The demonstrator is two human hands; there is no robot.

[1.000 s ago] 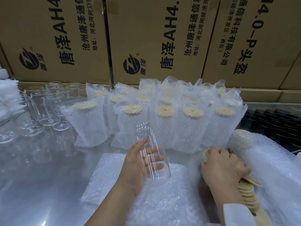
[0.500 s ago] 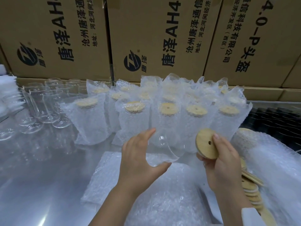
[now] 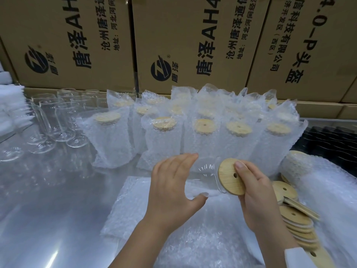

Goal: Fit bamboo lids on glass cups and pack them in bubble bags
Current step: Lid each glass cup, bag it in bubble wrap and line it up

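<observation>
My left hand (image 3: 173,187) grips a clear glass cup (image 3: 207,174) lying sideways above the bubble bags, its mouth turned right. Against that mouth sits a round bamboo lid (image 3: 229,176) with a small hole, held there by the fingers and thumb of my right hand (image 3: 255,198). Below both hands lies a flat stack of empty bubble bags (image 3: 193,240). A sloping row of loose bamboo lids (image 3: 297,219) lies at the lower right.
Several lidded cups packed in bubble bags (image 3: 202,132) stand in rows behind my hands. Bare glass cups (image 3: 56,120) stand at the back left on the shiny metal table (image 3: 48,219). Printed cardboard boxes (image 3: 193,41) wall off the back. A bubble-wrap roll (image 3: 332,192) lies at right.
My right hand picked a lid from the row and carried it left to the cup's mouth. My left hand tipped the cup from upright onto its side.
</observation>
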